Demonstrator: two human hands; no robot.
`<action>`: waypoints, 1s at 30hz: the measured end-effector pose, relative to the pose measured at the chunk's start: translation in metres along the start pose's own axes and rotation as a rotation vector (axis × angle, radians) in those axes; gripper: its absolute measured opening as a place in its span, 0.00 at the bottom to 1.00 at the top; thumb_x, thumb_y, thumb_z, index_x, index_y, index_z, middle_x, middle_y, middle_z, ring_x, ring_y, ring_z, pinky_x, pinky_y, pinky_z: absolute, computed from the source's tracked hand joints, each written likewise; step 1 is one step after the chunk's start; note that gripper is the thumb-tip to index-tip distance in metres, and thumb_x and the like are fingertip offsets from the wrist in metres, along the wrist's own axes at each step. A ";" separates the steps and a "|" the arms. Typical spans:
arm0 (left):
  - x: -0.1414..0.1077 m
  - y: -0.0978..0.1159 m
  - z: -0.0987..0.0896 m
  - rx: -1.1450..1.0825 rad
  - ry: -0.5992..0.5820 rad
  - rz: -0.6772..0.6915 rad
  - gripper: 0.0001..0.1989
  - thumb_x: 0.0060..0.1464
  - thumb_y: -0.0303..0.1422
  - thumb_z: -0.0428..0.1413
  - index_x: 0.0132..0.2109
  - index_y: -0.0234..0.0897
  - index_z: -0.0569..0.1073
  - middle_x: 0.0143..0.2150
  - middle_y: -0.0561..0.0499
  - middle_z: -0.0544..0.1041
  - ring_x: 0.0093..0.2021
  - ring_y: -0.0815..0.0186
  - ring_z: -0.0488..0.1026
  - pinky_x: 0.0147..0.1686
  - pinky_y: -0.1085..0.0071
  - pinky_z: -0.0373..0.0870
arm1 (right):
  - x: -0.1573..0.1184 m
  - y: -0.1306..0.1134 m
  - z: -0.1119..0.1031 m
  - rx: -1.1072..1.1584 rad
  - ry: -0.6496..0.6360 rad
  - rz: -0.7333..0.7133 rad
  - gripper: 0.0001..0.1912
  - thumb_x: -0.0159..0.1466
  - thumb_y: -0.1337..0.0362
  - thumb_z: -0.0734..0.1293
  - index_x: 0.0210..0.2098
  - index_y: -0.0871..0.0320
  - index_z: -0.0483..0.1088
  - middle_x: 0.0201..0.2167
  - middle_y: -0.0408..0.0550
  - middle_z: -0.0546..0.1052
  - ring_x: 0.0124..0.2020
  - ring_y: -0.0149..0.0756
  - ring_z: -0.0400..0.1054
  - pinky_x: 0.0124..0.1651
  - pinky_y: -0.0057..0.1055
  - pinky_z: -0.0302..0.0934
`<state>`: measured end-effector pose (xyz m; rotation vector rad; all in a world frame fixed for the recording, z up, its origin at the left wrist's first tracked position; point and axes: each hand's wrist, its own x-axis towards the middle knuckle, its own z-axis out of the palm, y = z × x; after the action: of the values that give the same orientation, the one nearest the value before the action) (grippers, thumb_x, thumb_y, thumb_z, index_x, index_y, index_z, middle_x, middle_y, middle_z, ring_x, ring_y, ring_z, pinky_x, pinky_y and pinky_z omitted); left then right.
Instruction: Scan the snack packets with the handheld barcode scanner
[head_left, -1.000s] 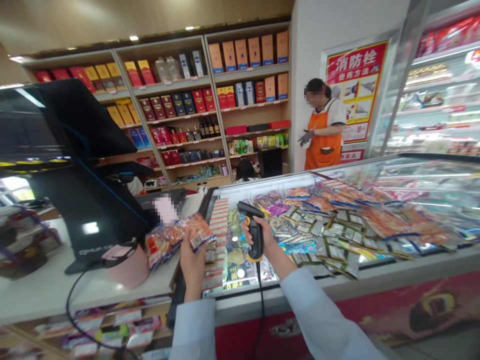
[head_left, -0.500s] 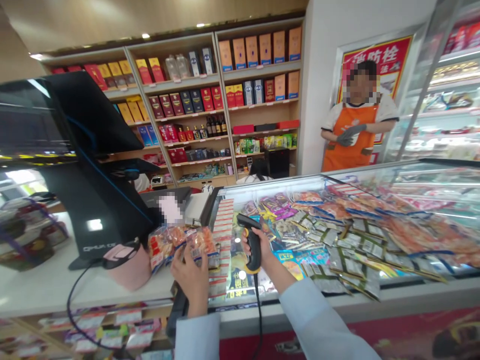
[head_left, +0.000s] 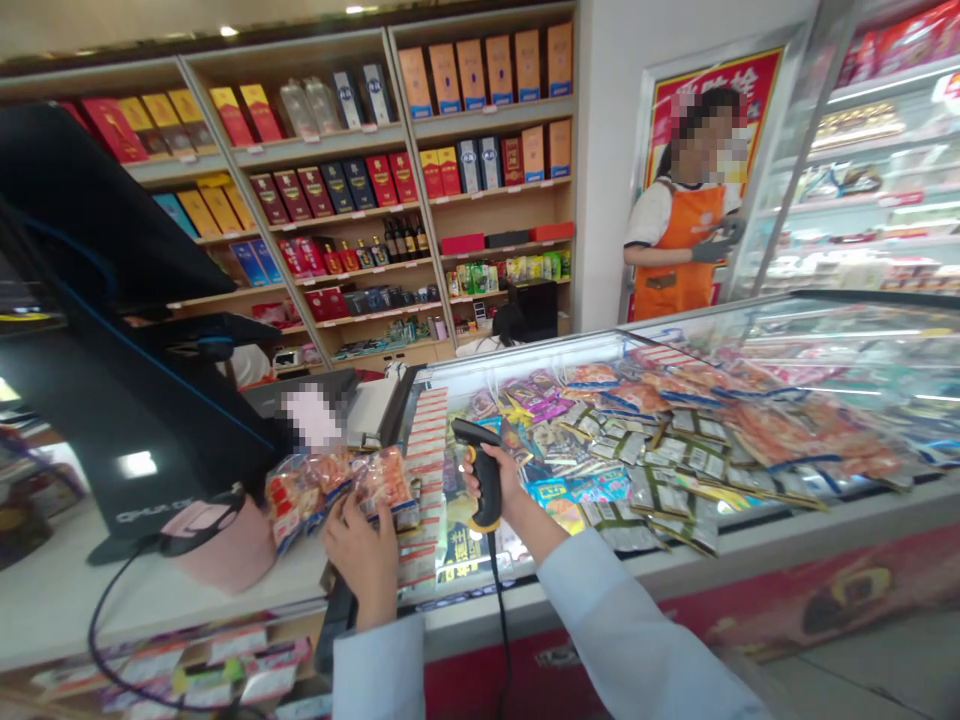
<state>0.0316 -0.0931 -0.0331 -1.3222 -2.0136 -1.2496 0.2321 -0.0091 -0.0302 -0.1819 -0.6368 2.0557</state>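
My right hand [head_left: 512,487] is wrapped around the handle of a black barcode scanner [head_left: 489,480], whose head points left and whose cable hangs down. My left hand [head_left: 364,550] has its fingers bent over the lower edge of a clear snack packet [head_left: 384,476] with orange contents and a blue edge. Part of that packet is hidden behind the fingers. Against it on the left lies another clear snack packet [head_left: 294,492] with red and orange contents, on the counter.
A black checkout terminal [head_left: 142,400] and a pink container [head_left: 225,550] stand at left. Right of them, a glass-topped display case [head_left: 555,590] bears many snack packets [head_left: 675,450]. Behind are shelves of boxed goods [head_left: 330,190]. A person in an orange apron [head_left: 679,240] stands beyond the case.
The view has turned right, so most things sit further left. Both hands keep their hold on the scanner and packet. The person in the apron has turned sideways.
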 end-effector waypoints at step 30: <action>-0.040 0.256 0.110 -0.366 -0.384 0.449 0.26 0.56 0.32 0.52 0.59 0.24 0.61 0.60 0.29 0.63 0.62 0.48 0.59 0.60 0.53 0.57 | -0.169 -0.206 -0.036 -0.266 0.202 -0.572 0.11 0.54 0.56 0.67 0.31 0.57 0.65 0.22 0.42 0.67 0.17 0.26 0.56 0.15 0.23 0.54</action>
<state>0.2888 0.0170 -0.0027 -2.1867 -1.6073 -1.2497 0.4921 -0.0498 0.0230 -0.3162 -0.7353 1.3823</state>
